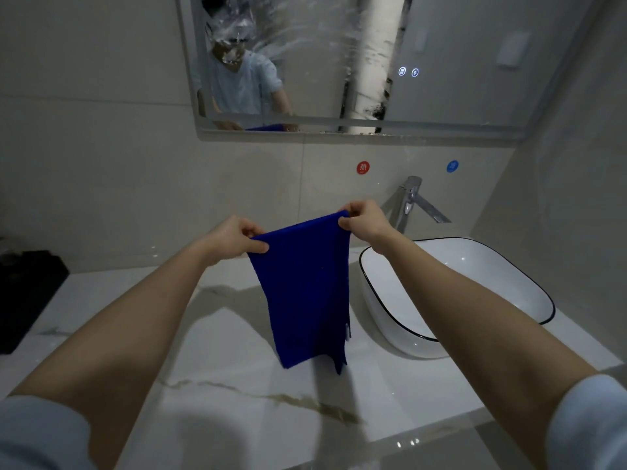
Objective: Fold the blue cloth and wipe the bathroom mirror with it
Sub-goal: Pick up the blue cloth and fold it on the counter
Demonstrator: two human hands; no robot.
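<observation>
Though streaked, mirror (339,62) above marble counter (237,385)

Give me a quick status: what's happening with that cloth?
Left hand and right hand pinch blue cloth by top corners. Cloth hangs over counter. Mirror streaked, unobstructed.

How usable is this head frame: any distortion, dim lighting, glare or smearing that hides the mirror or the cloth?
Head view: wide-angle bending curves the wall-mounted bathroom mirror and the white marble countertop; lighting is dim with dark corners; wet streaks smear the mirror's reflection; small glints on the white oval basin; the dark blue cloth, pinched by both hands (left, right), stays sharp.
</observation>
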